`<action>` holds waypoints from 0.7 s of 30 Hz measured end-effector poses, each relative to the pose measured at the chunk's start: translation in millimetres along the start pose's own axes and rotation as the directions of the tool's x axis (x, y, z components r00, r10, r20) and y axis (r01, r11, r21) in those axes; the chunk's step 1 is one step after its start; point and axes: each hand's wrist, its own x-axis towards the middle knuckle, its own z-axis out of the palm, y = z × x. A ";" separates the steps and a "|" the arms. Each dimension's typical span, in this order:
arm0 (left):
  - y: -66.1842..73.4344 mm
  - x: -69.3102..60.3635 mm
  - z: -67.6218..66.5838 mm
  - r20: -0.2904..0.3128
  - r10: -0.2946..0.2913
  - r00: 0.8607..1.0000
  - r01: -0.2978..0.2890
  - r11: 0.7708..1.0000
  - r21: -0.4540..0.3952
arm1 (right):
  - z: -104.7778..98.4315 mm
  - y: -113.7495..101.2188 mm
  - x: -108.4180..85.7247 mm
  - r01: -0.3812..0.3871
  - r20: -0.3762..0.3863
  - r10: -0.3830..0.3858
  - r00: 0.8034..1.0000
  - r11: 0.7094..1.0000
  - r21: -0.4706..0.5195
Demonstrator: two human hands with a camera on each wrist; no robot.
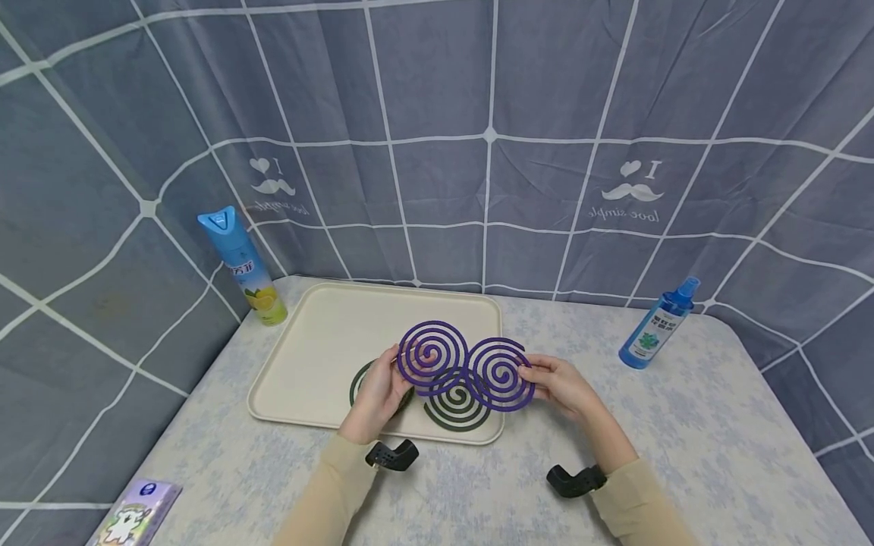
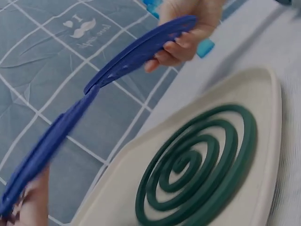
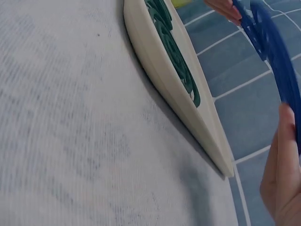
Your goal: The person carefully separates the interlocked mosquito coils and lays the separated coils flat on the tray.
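Two purple mosquito coils are held up over the front right of a cream tray (image 1: pixel 328 334), touching edge to edge. My left hand (image 1: pixel 375 393) grips the left purple coil (image 1: pixel 429 356) by its outer edge. Fingers and thumb of my right hand (image 1: pixel 563 385) pinch the right edge of the other purple coil (image 1: pixel 502 374). Below them, a dark green mosquito coil (image 2: pixel 181 162) lies flat on the tray. Another green coil (image 1: pixel 355 384) lies farther left, mostly hidden by my left hand in the head view.
A blue and yellow-green spray can (image 1: pixel 244 265) stands at the tray's back left. To the right is a blue spray bottle (image 1: pixel 658 324). A purple printed packet (image 1: pixel 136 514) lies at the front left. A grey curtain (image 1: pixel 437 182) hangs behind the table (image 1: pixel 580 326).
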 end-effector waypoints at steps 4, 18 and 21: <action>4.3 1.0 -2.5 -0.095 0.064 0.993 -0.045 0.981 0.190 | 2.1 -1.3 3.7 0.002 -0.103 0.001 0.995 0.999 0.033; 29.2 17.7 -13.2 -0.305 0.138 0.942 -0.005 0.917 0.399 | 11.5 -8.1 21.6 0.035 -0.245 0.010 0.970 0.983 0.182; 30.2 28.5 -16.7 -0.302 0.158 0.940 -0.009 0.897 0.442 | 12.2 -8.9 24.7 0.036 -0.262 0.017 0.965 0.980 0.195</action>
